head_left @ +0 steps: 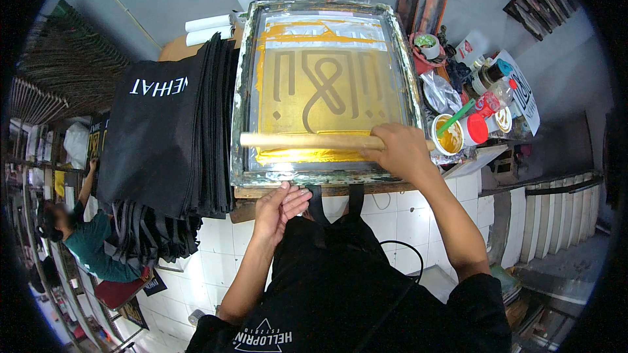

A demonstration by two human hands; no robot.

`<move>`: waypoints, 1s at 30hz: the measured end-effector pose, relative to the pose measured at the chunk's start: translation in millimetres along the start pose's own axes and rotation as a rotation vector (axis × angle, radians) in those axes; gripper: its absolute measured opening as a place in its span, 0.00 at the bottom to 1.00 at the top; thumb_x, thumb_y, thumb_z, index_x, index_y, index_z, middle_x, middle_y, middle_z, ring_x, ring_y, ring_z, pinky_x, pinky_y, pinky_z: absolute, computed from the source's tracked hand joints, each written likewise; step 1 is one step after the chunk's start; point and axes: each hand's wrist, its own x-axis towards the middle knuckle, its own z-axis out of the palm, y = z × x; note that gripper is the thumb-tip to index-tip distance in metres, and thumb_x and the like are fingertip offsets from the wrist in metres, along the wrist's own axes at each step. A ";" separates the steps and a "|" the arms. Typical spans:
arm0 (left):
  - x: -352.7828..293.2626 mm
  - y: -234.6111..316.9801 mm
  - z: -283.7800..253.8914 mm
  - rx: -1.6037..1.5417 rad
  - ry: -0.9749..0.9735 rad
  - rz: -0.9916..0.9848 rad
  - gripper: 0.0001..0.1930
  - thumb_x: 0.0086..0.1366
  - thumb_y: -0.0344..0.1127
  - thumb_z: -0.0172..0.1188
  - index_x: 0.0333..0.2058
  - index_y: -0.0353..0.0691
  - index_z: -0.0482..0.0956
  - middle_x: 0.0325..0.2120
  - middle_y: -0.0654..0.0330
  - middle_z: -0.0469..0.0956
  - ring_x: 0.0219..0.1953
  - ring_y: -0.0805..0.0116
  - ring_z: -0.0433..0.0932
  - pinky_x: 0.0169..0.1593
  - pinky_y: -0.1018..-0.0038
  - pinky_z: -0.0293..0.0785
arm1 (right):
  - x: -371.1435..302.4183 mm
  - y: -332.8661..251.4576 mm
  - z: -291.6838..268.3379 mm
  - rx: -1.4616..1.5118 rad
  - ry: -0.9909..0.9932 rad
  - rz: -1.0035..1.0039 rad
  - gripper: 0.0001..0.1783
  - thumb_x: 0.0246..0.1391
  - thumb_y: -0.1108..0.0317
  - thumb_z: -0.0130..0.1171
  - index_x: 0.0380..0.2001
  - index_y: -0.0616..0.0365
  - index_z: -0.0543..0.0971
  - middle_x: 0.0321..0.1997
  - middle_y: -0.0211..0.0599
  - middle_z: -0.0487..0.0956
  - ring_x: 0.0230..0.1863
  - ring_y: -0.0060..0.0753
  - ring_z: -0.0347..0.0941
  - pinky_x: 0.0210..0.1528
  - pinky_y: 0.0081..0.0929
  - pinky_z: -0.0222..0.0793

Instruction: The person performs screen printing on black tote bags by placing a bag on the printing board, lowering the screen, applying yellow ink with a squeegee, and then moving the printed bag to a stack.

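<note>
Currently mid-print: metal-framed printing screen point(326, 91) flat on the bench, yellow ink spread over the mesh, thickest along the near edge; wooden squeegee point(307, 140) lying across that near end, apparently at the finish of a pull, lifting of the frame not yet done. Stack of black bags point(173, 137) tight against the frame's left side, ink pots point(458, 132) just beside its right, so little room sideways. Right hand point(402, 151) closed round the squeegee's right end; left hand point(280, 206) open, fingertips on the frame's near rim.
</note>
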 end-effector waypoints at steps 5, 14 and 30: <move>1.3 3.3 -0.6 0.050 -0.022 -0.030 0.23 0.75 0.42 0.55 0.49 0.20 0.73 0.44 0.36 0.81 0.48 0.45 0.85 0.51 0.59 0.86 | -29.3 -19.1 16.1 -0.064 -0.085 -0.024 0.15 0.47 0.59 0.68 0.32 0.57 0.77 0.34 0.38 0.81 0.40 0.43 0.80 0.40 0.40 0.76; 2.9 9.7 -7.6 0.003 -0.097 -0.114 0.24 0.75 0.42 0.56 0.51 0.19 0.70 0.46 0.34 0.80 0.50 0.45 0.84 0.52 0.59 0.85 | 14.5 -3.7 48.5 -0.215 0.085 -0.011 0.14 0.42 0.66 0.66 0.33 0.57 0.76 0.35 0.39 0.79 0.43 0.43 0.79 0.39 0.40 0.76; 47.1 134.1 53.7 0.420 -0.105 0.433 0.20 0.75 0.26 0.40 0.60 0.31 0.73 0.57 0.51 0.79 0.60 0.64 0.78 0.65 0.67 0.71 | 254.5 133.7 4.0 -0.194 -0.019 0.127 0.32 0.44 0.44 0.73 0.49 0.52 0.85 0.41 0.48 0.86 0.47 0.51 0.82 0.50 0.47 0.76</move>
